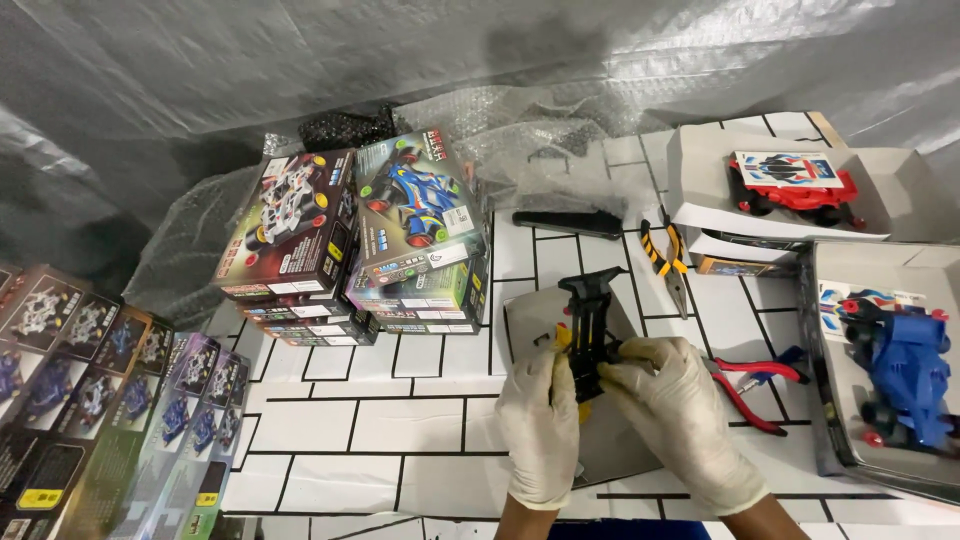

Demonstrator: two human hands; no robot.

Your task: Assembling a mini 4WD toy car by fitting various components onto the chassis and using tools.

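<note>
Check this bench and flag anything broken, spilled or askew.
Nothing looks damaged or spilled. Both gloved hands, left hand and right hand, grip a black toy car chassis over a grey mat. Yellow-handled pliers and red-handled pliers lie loose on the table, nothing more.

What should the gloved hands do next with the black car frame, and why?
Probably press the yellow part fully into the black frame. Both the left hand and the right hand pinch the frame at its middle above the grey tray, and the yellow part sits at its left edge.
</note>
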